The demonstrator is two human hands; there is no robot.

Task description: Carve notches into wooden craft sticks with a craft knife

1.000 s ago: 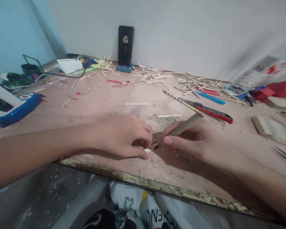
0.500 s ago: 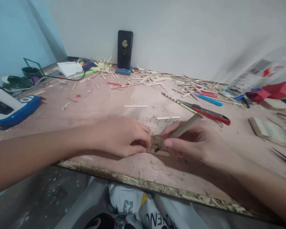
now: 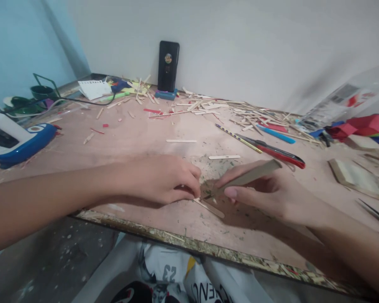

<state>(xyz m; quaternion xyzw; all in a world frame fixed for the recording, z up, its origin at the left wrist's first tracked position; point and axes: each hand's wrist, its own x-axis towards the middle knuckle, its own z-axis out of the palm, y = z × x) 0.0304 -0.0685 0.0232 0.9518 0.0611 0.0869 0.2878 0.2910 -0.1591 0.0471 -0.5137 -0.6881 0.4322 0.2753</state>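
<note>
The wooden stick (image 3: pixel 212 209) lies at the left hand (image 3: pixel 177 181), slanting out rightward.

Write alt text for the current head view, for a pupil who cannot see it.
Left hand at one end of a wooden stick on a table; right hand holding a tool, its dark tip close to the stick. Beyond lie a pencil, a red cutter and scattered sticks, with an upright phone behind.
</note>
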